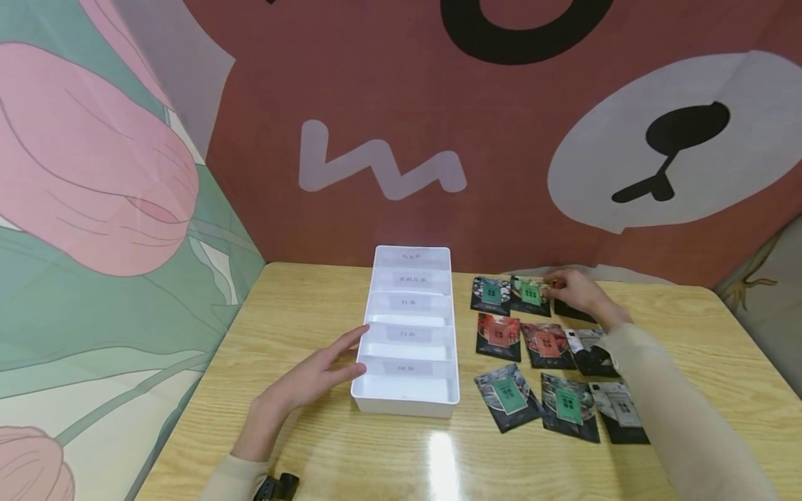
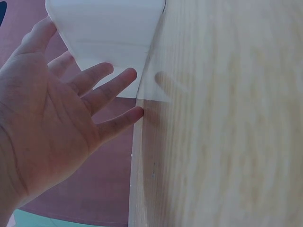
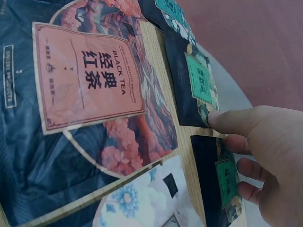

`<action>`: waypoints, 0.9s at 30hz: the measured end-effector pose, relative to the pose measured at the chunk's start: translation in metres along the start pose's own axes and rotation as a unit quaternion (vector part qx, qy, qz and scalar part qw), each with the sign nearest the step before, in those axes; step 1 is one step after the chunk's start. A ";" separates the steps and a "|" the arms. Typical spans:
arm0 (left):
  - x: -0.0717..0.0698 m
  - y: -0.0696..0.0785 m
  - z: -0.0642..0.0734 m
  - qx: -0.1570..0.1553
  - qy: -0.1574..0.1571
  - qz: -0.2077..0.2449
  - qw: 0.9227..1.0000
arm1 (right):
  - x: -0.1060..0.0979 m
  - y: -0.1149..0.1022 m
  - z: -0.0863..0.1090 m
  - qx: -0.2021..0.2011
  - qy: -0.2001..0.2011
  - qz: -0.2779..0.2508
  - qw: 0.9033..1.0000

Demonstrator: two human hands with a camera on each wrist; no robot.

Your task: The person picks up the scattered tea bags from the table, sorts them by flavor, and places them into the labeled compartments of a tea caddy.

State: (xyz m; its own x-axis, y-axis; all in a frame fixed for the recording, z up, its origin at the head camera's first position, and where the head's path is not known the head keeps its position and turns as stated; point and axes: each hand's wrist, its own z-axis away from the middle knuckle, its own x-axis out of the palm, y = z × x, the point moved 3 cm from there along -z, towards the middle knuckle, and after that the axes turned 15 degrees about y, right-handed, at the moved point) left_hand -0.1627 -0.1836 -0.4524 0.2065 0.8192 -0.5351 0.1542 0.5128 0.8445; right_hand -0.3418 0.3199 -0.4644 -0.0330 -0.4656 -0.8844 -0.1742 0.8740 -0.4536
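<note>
My left hand (image 1: pixel 316 376) has its fingers spread by the left wall of a white divided box (image 1: pixel 407 407), with fingertips right at its rim. In the left wrist view the palm and outstretched fingers of that hand (image 2: pixel 61 104) show beside the box. At the back of the table, my right hand (image 1: pixel 579 292) is over the tea packets. Its thumb lies against the edge of a green-labelled tea packet (image 3: pixel 198 82), the middle one of the back row. Its other fingers, lightly bent, are at the edge of the neighbouring dark tea packet (image 3: pixel 226 182).
The box has several labelled compartments in a line. To its right, tea packets lie in rows, among them a red-labelled black tea packet (image 1: pixel 499 335), another red one (image 1: pixel 549 344) and a tilted green-labelled one (image 1: pixel 509 396). A printed wall (image 1: pixel 501 229) stands behind the wooden table (image 1: pixel 301 299).
</note>
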 end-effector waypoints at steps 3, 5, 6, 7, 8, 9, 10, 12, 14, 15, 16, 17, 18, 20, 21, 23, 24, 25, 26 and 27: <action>0.000 0.000 0.001 -0.001 0.001 0.001 1.000 | -0.001 0.000 0.000 0.003 0.002 0.001 1.000; 0.000 0.001 0.001 -0.001 0.002 0.001 1.000 | -0.002 0.000 -0.001 0.006 0.005 0.003 1.000; 0.000 0.000 0.001 -0.001 0.002 0.001 1.000 | -0.002 0.000 -0.001 0.007 0.006 0.004 1.000; 0.000 0.000 0.001 0.000 0.003 0.001 1.000 | -0.002 -0.001 -0.001 0.007 0.007 0.006 1.000; 0.000 0.000 0.001 0.001 0.004 0.000 1.000 | -0.002 -0.001 -0.001 0.009 0.008 0.008 1.000; 0.000 0.000 0.001 0.001 0.004 0.001 1.000 | -0.002 -0.001 -0.002 0.012 0.009 0.008 1.000; 0.000 0.000 0.001 0.001 0.004 0.000 1.000 | -0.002 -0.002 -0.002 0.014 0.010 0.008 1.000; 0.000 0.000 0.001 0.002 0.005 -0.003 1.000 | -0.002 -0.002 -0.002 0.018 0.011 0.006 1.000; 0.000 0.000 0.001 0.003 0.006 -0.005 1.000 | -0.002 -0.003 -0.003 0.022 0.015 0.004 1.000; 0.000 0.000 0.001 0.002 0.006 -0.005 1.000 | -0.001 -0.003 -0.003 0.024 0.016 0.003 1.000; 0.000 -0.001 0.000 0.003 0.006 -0.006 1.000 | -0.001 -0.003 -0.003 0.025 0.017 0.003 1.000; 0.000 -0.001 0.000 0.003 0.005 -0.004 1.000 | -0.001 -0.003 -0.003 0.025 0.018 0.005 1.000; 0.000 -0.001 0.000 0.002 0.004 -0.004 1.000 | 0.000 -0.003 -0.004 0.027 0.018 0.008 0.999; 0.000 -0.001 0.000 0.001 0.002 -0.002 1.000 | 0.000 -0.002 -0.003 0.029 0.018 0.012 0.999; 0.000 -0.001 0.000 0.000 0.001 -0.002 1.000 | 0.001 -0.002 -0.003 0.030 0.018 0.013 0.999; 0.000 -0.002 0.000 -0.001 0.000 -0.002 1.000 | 0.001 -0.002 -0.003 0.033 0.018 0.016 0.999; 0.000 -0.002 0.000 -0.001 0.000 -0.003 1.000 | 0.001 -0.002 -0.003 0.035 0.018 0.015 0.999; 0.000 -0.002 0.000 -0.001 0.000 -0.002 1.000 | 0.001 -0.002 -0.003 0.036 0.017 0.015 0.999; 0.000 -0.002 0.000 -0.001 0.000 -0.001 1.000 | 0.001 -0.003 -0.003 0.038 0.016 0.015 0.999; 0.000 -0.001 0.000 -0.001 0.000 -0.001 1.000 | 0.000 -0.003 -0.003 0.039 0.016 0.015 0.999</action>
State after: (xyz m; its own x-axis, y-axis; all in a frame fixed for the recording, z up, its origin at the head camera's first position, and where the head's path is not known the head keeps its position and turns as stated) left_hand -0.1630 -0.1843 -0.4537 0.2054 0.8186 -0.5363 0.1526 0.5145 0.8438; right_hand -0.3439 0.3165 -0.4631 -0.0691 -0.4420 -0.8943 -0.0949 0.8953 -0.4352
